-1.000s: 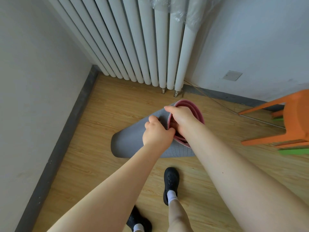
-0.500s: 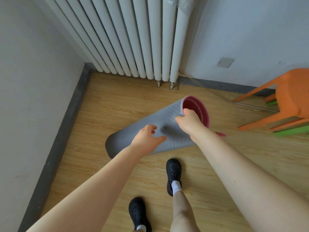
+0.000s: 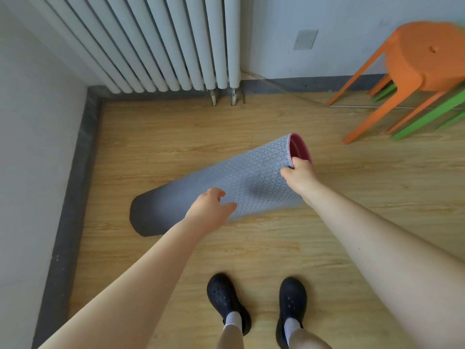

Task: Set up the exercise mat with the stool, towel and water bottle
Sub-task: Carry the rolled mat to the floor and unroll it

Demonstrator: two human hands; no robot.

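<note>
A rolled exercise mat (image 3: 251,177), grey with a diamond pattern outside and pink inside, hangs slanted above the wooden floor, its lower end toward the left wall. My right hand (image 3: 299,173) grips the stitched rim at the mat's raised right end. My left hand (image 3: 210,210) hovers at the roll's near side with fingers spread and relaxed, holding nothing. An orange stool (image 3: 417,64) stands at the far right, stacked on a green one (image 3: 427,117). No towel or water bottle is in view.
A white radiator (image 3: 156,44) runs along the back wall, with a grey skirting board (image 3: 68,197) along the left wall. A thin cable (image 3: 289,93) lies by the back wall. My feet in black shoes (image 3: 226,301) stand on the wooden floor (image 3: 364,197).
My left hand has let go of the mat and opened. My right hand has lifted the mat's pink end up and to the right. The view has shifted, so the stools show more fully.
</note>
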